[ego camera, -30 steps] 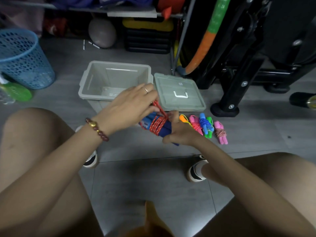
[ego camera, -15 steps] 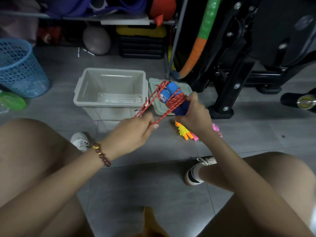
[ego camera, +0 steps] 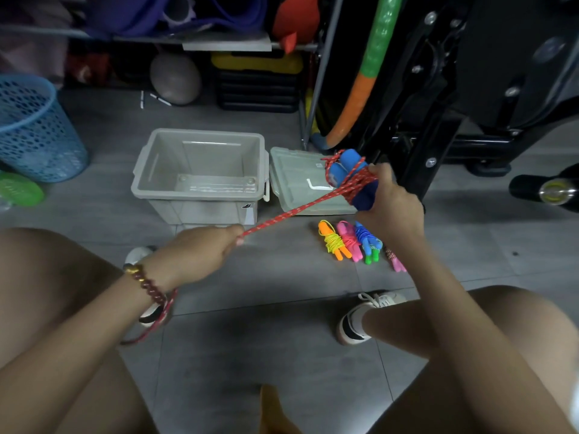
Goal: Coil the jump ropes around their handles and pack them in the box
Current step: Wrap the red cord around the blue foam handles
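Observation:
My right hand (ego camera: 390,202) grips a pair of blue handles (ego camera: 347,177) with red rope coiled round them, raised above the box lid. A taut stretch of the red rope (ego camera: 288,214) runs down-left to my left hand (ego camera: 200,255), which grips it in a fist; a loop of rope hangs below my left wrist. The grey plastic box (ego camera: 200,195) stands open on the floor with nothing in it. On the floor below my right hand lie coiled jump ropes: orange (ego camera: 332,241), pink (ego camera: 349,241), blue-green (ego camera: 368,244) and another pink one (ego camera: 395,261), partly hidden by my right arm.
The box lid (ego camera: 294,180) lies right of the box. A blue mesh basket (ego camera: 34,126) stands at far left with a green disc beside it. Black exercise equipment (ego camera: 438,98) and a hoop stand at the right; shelves with a ball are behind. My knees and shoes frame the floor.
My left hand has pulled the red rope down and left, drawing it taut. The right hand with the blue handles moved right and slightly down. The loop by the handles has tightened.

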Action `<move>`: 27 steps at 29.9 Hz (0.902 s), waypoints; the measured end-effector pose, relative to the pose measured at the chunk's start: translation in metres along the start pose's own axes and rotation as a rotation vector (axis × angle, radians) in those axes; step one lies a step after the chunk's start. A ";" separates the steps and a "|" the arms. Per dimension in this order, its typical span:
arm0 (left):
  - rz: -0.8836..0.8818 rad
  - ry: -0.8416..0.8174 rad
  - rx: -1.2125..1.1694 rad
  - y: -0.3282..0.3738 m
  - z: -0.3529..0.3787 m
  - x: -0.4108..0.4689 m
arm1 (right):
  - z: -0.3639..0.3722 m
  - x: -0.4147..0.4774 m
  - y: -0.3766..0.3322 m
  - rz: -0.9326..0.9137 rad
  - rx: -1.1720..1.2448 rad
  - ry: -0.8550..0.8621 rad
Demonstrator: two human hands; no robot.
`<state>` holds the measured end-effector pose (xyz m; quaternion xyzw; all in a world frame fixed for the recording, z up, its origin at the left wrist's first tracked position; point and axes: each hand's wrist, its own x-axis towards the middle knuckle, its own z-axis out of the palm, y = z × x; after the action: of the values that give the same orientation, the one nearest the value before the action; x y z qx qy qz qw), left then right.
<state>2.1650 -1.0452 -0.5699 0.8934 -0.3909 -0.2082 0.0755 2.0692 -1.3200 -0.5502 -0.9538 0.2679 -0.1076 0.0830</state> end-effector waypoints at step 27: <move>-0.106 0.140 -1.049 -0.008 0.041 0.044 | -0.043 -0.023 -0.008 0.217 1.556 -0.660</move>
<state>2.1793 -1.0703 -0.6234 0.7658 -0.1826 -0.3194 0.5275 2.0434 -1.3053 -0.5111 -0.5767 0.1695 0.0309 0.7986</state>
